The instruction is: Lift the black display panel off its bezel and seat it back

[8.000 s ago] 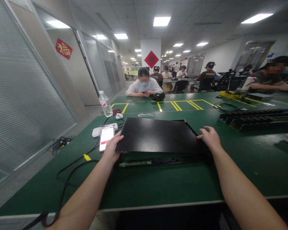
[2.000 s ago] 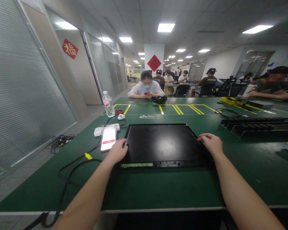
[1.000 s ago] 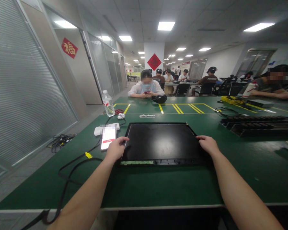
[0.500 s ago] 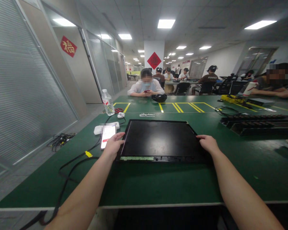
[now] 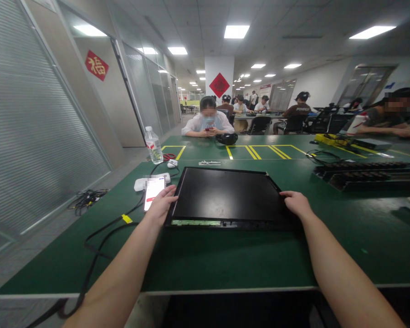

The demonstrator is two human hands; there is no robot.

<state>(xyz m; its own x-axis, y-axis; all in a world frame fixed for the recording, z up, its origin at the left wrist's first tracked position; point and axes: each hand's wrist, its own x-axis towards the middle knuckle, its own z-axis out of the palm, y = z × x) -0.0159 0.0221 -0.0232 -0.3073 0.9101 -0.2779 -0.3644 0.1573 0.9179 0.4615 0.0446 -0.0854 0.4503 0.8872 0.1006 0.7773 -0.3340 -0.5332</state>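
The left hand (image 5: pixel 160 204) is at the left edge of the black panel (image 5: pixel 225 193); its thumb and forefinger are slightly apart, and whether the fingers are clamped beneath cannot be told. The right hand (image 5: pixel 296 203) has its thumb and forefinger together, clamped on the panel's right edge. The panel lies face up between the hands, over the green table (image 5: pixel 225 269), with a green circuit strip (image 5: pixel 196 223) along its near edge. Immediately left of the panel is a lit phone (image 5: pixel 155 189), partly covered by the left hand; a black cable with a yellow tag (image 5: pixel 126 219) runs farther left. Beyond the panel's far edge are thin white strips (image 5: pixel 209 162); beyond its far-left corner are red-handled scissors (image 5: pixel 169 156) and a clear bottle (image 5: pixel 153 146). Black rails (image 5: pixel 369 175) lie well to its right. A seated person (image 5: pixel 208 120) faces the panel's far side.
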